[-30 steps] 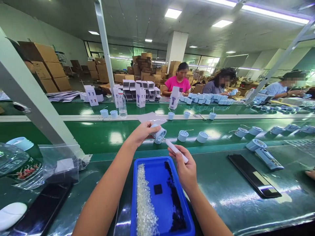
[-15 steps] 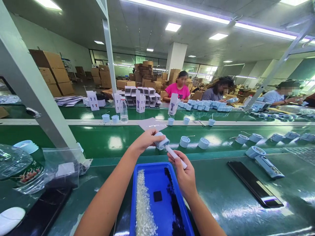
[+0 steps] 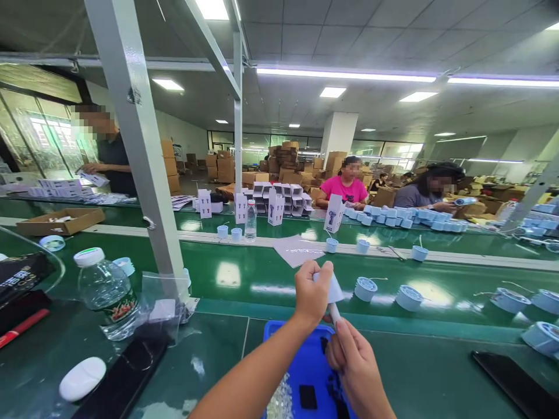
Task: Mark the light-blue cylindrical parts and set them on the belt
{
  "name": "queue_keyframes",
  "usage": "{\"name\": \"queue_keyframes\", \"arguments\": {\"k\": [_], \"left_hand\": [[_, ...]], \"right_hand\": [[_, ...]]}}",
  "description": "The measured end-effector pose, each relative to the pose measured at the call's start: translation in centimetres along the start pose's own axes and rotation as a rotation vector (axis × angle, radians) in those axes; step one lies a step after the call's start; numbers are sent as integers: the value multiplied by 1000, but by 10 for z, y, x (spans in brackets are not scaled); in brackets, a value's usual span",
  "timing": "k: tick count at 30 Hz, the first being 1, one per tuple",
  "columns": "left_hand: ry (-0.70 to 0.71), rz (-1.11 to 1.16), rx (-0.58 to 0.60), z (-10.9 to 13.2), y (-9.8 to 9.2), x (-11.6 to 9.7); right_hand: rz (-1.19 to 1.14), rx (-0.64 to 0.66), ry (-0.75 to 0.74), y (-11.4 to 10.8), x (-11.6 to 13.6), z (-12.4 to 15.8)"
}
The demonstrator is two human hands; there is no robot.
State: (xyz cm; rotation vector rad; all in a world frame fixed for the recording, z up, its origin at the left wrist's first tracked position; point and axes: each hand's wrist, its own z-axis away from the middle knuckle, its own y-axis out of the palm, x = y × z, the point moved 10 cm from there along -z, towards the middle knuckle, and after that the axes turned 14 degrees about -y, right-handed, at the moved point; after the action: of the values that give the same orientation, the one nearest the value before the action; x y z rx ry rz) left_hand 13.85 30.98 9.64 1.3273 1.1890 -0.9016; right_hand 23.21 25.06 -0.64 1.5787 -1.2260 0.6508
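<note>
Grip: my left hand (image 3: 311, 294) closed round a pale blue cup (image 3: 333, 289), my right hand (image 3: 354, 369) pinching a white stick (image 3: 334, 312) beneath it.
Below: blue tray (image 3: 301, 328), clear granules (image 3: 280, 401).
Progress: lidded cups (image 3: 365, 288) stand along the belt (image 3: 262, 302); whether mine is finished, I cannot tell.

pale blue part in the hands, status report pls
Left hand gripping pale blue part. Right hand holding white handle running up into it. Blue tray of clear granules below, nothing between the hands.
</note>
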Motion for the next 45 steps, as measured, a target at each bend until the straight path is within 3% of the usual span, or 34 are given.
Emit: {"name": "queue_keyframes", "arguments": {"k": [4, 7, 9, 26, 31, 35, 39, 42, 45], "left_hand": [[57, -107, 123, 0, 14, 3], [-93, -103, 330, -1, 33, 22], [-170, -76, 408, 0, 39, 31], [-100, -159, 434, 3, 36, 22], [-57, -195, 336, 1, 30, 20], [-19, -212, 328, -1, 29, 15], [32, -248, 303, -11, 11, -6], [67, -420, 148, -27, -24, -25], [34, -724, 40, -45, -55, -21]], "right_hand": [[1, -80, 0, -8, 6, -4], [4, -116, 3, -12, 7, -6], [0, -122, 20, -13, 5, -5], [15, -142, 40, -17, 2, -3], [40, -123, 33, -21, -3, -5], [41, -100, 34, -19, -4, -7], [98, -41, 20, -10, -2, -6], [157, -32, 36, -7, -3, -5], [180, -56, 67, -12, -8, -7]]}}
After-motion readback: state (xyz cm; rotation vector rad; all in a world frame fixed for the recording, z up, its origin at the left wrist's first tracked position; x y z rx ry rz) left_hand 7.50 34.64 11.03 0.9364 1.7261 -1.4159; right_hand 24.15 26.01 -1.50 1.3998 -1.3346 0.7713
